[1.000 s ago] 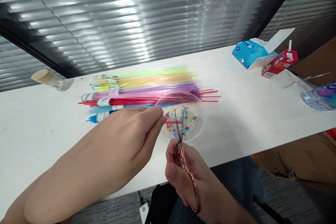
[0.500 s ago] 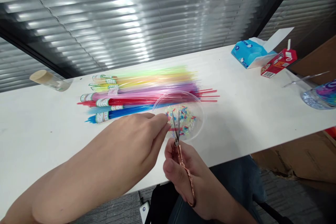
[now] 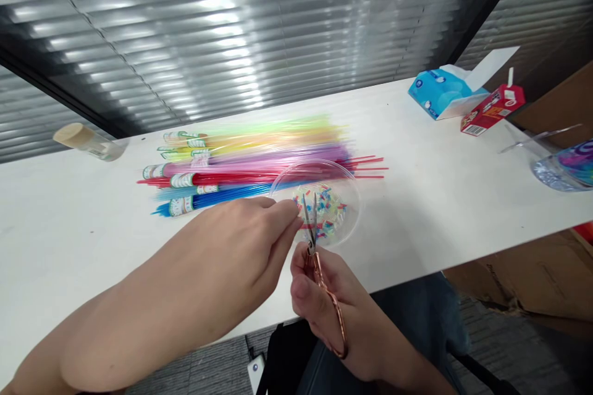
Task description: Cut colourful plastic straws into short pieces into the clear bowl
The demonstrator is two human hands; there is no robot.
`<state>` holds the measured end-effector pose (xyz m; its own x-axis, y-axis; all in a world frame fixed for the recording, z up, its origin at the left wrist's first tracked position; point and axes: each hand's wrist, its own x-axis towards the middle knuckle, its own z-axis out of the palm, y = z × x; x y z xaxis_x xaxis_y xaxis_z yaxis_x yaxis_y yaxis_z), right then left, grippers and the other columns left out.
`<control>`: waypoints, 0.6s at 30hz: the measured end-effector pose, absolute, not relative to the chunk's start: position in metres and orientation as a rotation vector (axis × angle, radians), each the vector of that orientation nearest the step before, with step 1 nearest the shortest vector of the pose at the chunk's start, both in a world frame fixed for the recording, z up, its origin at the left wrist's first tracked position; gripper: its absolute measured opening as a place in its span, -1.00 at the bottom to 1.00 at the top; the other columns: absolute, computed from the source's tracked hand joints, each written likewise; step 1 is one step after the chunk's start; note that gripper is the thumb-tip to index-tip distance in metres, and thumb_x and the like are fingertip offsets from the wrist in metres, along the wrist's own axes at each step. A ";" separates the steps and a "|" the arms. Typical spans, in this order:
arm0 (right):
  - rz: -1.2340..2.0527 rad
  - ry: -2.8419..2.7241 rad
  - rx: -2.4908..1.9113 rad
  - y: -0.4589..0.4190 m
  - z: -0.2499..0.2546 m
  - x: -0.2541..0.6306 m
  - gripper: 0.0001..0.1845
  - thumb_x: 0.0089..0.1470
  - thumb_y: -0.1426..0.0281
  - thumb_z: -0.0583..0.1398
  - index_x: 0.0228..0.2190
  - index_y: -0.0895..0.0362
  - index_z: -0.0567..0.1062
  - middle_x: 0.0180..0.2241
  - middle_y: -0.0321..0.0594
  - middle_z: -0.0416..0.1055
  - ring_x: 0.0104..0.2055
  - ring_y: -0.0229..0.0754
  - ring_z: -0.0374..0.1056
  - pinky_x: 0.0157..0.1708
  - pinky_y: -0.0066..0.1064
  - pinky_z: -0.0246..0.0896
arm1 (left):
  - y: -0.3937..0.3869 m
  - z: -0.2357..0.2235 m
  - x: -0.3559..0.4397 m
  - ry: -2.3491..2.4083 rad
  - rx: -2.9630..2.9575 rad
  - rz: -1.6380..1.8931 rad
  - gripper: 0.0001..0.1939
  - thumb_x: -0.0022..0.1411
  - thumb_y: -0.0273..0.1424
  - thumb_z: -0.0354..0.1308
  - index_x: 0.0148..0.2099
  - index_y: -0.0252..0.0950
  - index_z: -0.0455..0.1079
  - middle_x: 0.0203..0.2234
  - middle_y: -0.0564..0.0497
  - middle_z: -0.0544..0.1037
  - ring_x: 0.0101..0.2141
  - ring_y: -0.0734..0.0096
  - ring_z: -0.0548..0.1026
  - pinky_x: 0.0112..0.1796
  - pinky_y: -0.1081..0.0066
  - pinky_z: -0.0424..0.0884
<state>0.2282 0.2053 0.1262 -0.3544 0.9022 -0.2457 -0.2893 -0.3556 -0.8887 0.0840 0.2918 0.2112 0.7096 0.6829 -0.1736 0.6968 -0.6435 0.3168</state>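
Note:
My right hand [image 3: 340,311] is closed around copper-handled scissors [image 3: 311,241], whose blades are parted and point away from me. Fingers pinched, my left hand [image 3: 252,241] grips a thin red plastic straw [image 3: 315,226]; its free end shows at the blades. Beneath both hands stands a clear round plastic bowl [image 3: 353,222] with many small cut bits [image 3: 331,203] in red, blue, yellow and white. My left fingertips and the part of the straw inside them are hidden.
Bundles of long colored straws [image 3: 259,157] with paper bands lie behind the bowl. A blue tissue box [image 3: 440,92] and a red drink carton [image 3: 493,111] stand at the back right. A cork-lidded jar [image 3: 92,142] lies at the left; a clear cup [image 3: 563,166] is far right.
Both hands stay almost where they were over the bowl. The scissors and right hand have shifted very slightly; the blades remain parted.

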 end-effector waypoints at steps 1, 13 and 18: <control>1.839 -0.970 -0.973 0.206 0.126 0.228 -0.47 0.12 -0.10 0.16 -0.42 0.10 0.20 -0.58 -0.44 0.03 -0.58 -0.39 -0.09 -0.60 -0.51 -0.15 | 0.292 0.211 0.084 1.086 2.561 -0.057 -0.73 0.35 -0.36 -0.12 -0.42 -0.23 0.25 -0.61 0.08 0.38 -0.63 0.48 0.27 -0.60 0.41 0.06; 1.826 -0.784 -0.974 0.209 0.121 0.219 -0.52 0.17 -0.08 0.12 -0.36 0.09 0.22 -0.66 -0.54 0.10 -0.77 -0.49 -0.10 -0.79 -0.62 -0.20 | 0.293 0.211 0.083 1.129 2.523 -0.064 -0.70 0.37 -0.33 -0.13 -0.42 -0.23 0.23 -0.64 0.09 0.35 -0.64 0.47 0.26 -0.60 0.41 0.10; 1.732 -0.727 -1.000 0.208 0.125 0.220 -0.60 0.24 -0.01 0.08 -0.32 0.08 0.22 -0.67 -0.55 0.14 -0.82 -0.50 -0.06 -0.84 -0.67 -0.17 | 0.288 0.212 0.079 0.936 2.506 -0.068 -0.70 0.39 -0.34 -0.14 -0.39 -0.22 0.29 -0.58 0.08 0.38 -0.60 0.48 0.31 -0.56 0.43 0.20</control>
